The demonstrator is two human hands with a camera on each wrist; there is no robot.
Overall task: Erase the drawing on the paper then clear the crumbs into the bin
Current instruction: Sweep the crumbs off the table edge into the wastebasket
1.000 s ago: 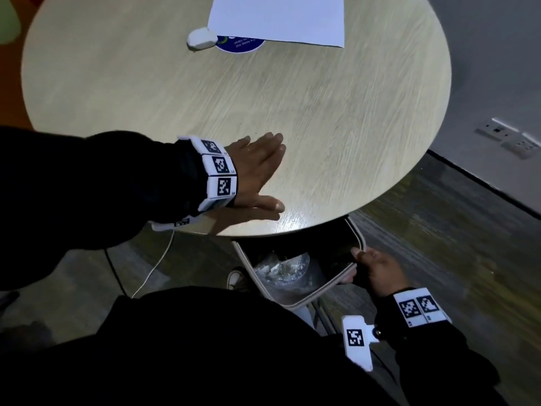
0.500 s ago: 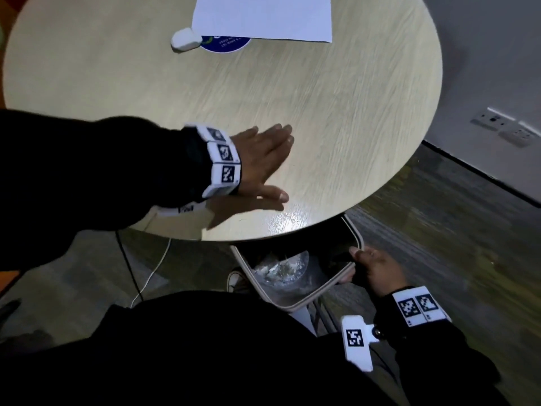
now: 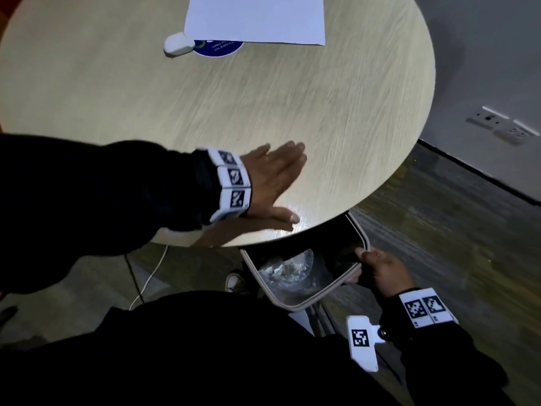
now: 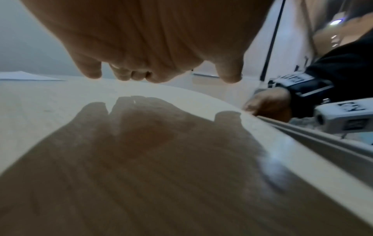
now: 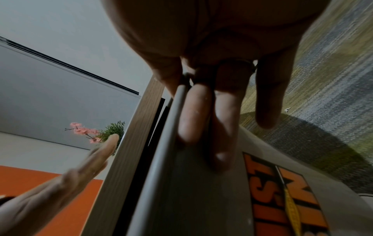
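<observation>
My left hand (image 3: 272,183) lies flat with straight fingers on the round wooden table (image 3: 336,112), close to its near edge; the left wrist view shows the palm (image 4: 153,39) just above the tabletop (image 4: 60,119). Under that edge, my right hand (image 3: 377,268) grips the rim of a beige bin (image 3: 292,301), thumb inside and fingers (image 5: 195,115) down its outer wall (image 5: 191,191). The bin holds a clear crumpled liner. A white sheet of paper (image 3: 257,16) and a white eraser (image 3: 177,43) lie at the far side. Crumbs are too small to see.
A blue round sticker (image 3: 219,48) shows from under the paper's near edge. Wall sockets (image 3: 497,124) sit low on the grey wall at right. A white cable (image 3: 149,276) runs over the carpet under the table. My shoe (image 3: 234,281) is beside the bin.
My left hand has slid a little away from the table's near edge, staying flat. The right hand keeps the bin under the edge.
</observation>
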